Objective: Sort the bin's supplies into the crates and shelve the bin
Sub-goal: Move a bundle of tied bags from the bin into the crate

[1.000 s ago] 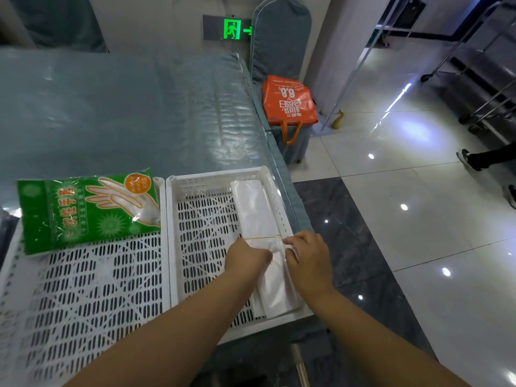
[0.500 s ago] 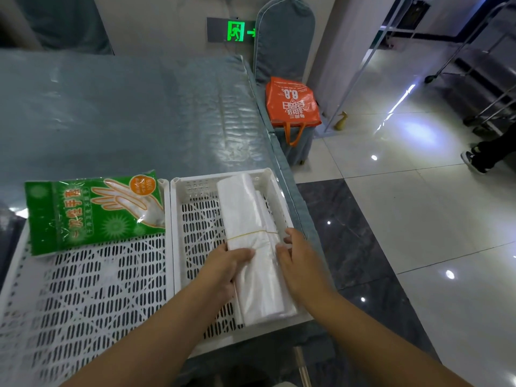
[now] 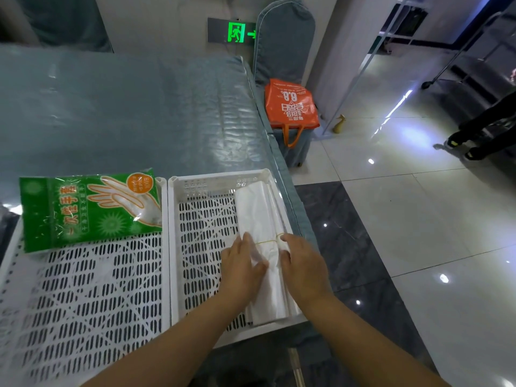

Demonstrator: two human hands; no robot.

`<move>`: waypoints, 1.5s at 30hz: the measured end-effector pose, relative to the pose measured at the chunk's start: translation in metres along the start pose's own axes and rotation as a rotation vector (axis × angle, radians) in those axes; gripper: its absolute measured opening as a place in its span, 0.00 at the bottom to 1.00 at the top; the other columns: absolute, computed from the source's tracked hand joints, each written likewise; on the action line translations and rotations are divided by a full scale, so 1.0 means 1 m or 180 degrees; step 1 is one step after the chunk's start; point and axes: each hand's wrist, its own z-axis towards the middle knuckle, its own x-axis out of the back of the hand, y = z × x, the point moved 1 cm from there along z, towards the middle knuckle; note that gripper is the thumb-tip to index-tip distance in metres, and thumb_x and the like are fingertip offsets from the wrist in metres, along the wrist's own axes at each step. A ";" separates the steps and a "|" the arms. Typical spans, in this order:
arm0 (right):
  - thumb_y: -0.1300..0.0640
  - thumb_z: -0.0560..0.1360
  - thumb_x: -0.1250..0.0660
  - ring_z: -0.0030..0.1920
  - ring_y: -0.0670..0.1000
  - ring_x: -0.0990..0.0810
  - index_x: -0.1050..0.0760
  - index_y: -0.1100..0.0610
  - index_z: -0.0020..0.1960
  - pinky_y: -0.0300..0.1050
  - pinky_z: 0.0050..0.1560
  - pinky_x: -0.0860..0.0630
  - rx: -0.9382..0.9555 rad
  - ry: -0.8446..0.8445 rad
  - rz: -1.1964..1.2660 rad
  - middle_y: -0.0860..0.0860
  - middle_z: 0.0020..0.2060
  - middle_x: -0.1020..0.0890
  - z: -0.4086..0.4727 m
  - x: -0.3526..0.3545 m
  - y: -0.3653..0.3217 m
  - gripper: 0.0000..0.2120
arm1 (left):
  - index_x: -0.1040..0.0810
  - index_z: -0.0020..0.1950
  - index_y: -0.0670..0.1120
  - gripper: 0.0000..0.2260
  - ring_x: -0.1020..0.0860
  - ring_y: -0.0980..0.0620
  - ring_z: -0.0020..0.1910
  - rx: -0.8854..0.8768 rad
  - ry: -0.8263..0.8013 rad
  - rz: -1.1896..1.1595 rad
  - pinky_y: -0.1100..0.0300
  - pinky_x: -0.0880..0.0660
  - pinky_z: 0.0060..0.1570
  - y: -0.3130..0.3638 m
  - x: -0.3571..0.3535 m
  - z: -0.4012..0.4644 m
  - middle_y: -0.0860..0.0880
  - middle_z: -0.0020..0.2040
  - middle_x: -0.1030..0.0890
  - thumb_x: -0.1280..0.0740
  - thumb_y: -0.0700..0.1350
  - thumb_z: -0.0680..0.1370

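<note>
The near and left edges of your left crate (image 3: 83, 303) are cut off by the frame, and your forearms cover the near wall of the right crate (image 3: 201, 247). The print on the glove packet cannot be read reliably.

Two white perforated crates stand side by side, touching, on the surface (image 3: 125, 113) under clear plastic sheeting. The left crate holds one green packet of disposable gloves (image 3: 83, 210), lying flat at its far end. The right crate holds a bundle of white plastic bags (image 3: 262, 224), bound by a thin rubber band (image 3: 268, 242) and lying lengthwise against the crate's right wall.

Your left hand (image 3: 241, 268) rests on the bundle's left side, fingers straight and flat, thumb laid over the plastic. Your right hand (image 3: 303, 265) lies against the bundle's right edge, at the band; its fingertips are hidden, so whether it grips cannot be told.

An orange bag (image 3: 290, 107) sits on a covered chair (image 3: 284, 43) beyond the surface.
</note>
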 end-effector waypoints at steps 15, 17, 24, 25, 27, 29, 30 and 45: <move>0.62 0.70 0.28 0.36 0.51 0.24 0.22 0.58 0.48 0.44 0.36 0.23 0.0101 0.0161 -0.0607 0.55 0.41 0.20 0.002 -0.009 -0.001 0.07 | 0.50 0.75 0.54 0.26 0.43 0.46 0.72 -0.1177 -0.0070 0.1320 0.50 0.39 0.70 -0.002 0.001 -0.012 0.51 0.78 0.48 0.44 0.48 0.79; 0.60 0.69 0.27 0.41 0.52 0.25 0.22 0.57 0.49 0.44 0.40 0.24 0.0022 0.0093 -0.0749 0.54 0.44 0.21 0.003 -0.012 0.002 0.09 | 0.51 0.75 0.54 0.27 0.43 0.46 0.72 -0.1134 -0.0205 0.1330 0.50 0.39 0.70 -0.001 0.003 -0.009 0.52 0.77 0.48 0.44 0.48 0.79; 0.57 0.73 0.31 0.44 0.49 0.28 0.23 0.55 0.50 0.41 0.44 0.25 -0.0005 0.0000 -0.0678 0.52 0.47 0.23 0.004 -0.011 0.006 0.06 | 0.56 0.75 0.57 0.43 0.50 0.47 0.73 -0.1038 -0.0816 0.1393 0.47 0.45 0.70 -0.006 0.012 -0.007 0.57 0.77 0.55 0.32 0.59 0.69; 0.58 0.73 0.31 0.45 0.49 0.27 0.22 0.56 0.50 0.41 0.45 0.26 0.0024 0.0011 -0.0639 0.52 0.47 0.23 0.005 -0.010 0.004 0.06 | 0.57 0.75 0.58 0.44 0.50 0.47 0.73 -0.1040 -0.0862 0.1430 0.47 0.45 0.70 -0.007 0.014 -0.007 0.57 0.77 0.56 0.32 0.59 0.68; 0.59 0.73 0.32 0.47 0.50 0.26 0.22 0.56 0.50 0.41 0.47 0.27 0.0097 0.0068 -0.0557 0.53 0.48 0.22 0.006 -0.006 -0.001 0.06 | 0.55 0.75 0.57 0.44 0.50 0.48 0.73 -0.1043 -0.0887 0.1453 0.47 0.45 0.70 -0.006 0.019 -0.009 0.57 0.77 0.54 0.30 0.59 0.67; 0.60 0.73 0.32 0.47 0.50 0.25 0.21 0.55 0.50 0.43 0.48 0.26 0.0249 0.0126 -0.0441 0.52 0.48 0.21 0.007 0.000 -0.011 0.06 | 0.50 0.75 0.56 0.42 0.49 0.48 0.72 -0.1083 -0.0761 0.1445 0.48 0.45 0.70 -0.004 0.029 -0.013 0.55 0.77 0.48 0.30 0.57 0.67; 0.61 0.72 0.31 0.47 0.51 0.25 0.21 0.56 0.49 0.44 0.48 0.25 0.0345 0.0162 -0.0372 0.52 0.47 0.21 0.009 0.004 -0.017 0.06 | 0.47 0.75 0.54 0.41 0.48 0.48 0.72 -0.1105 -0.0629 0.1426 0.49 0.45 0.70 -0.003 0.038 -0.015 0.53 0.77 0.45 0.29 0.56 0.68; 0.67 0.67 0.31 0.40 0.58 0.23 0.22 0.58 0.42 0.50 0.42 0.29 0.2706 0.0592 0.0802 0.55 0.37 0.19 0.024 0.031 -0.293 0.06 | 0.23 0.59 0.55 0.16 0.26 0.49 0.57 -0.0735 0.1740 0.1888 0.58 0.31 0.53 -0.035 0.358 -0.168 0.52 0.55 0.19 0.32 0.49 0.71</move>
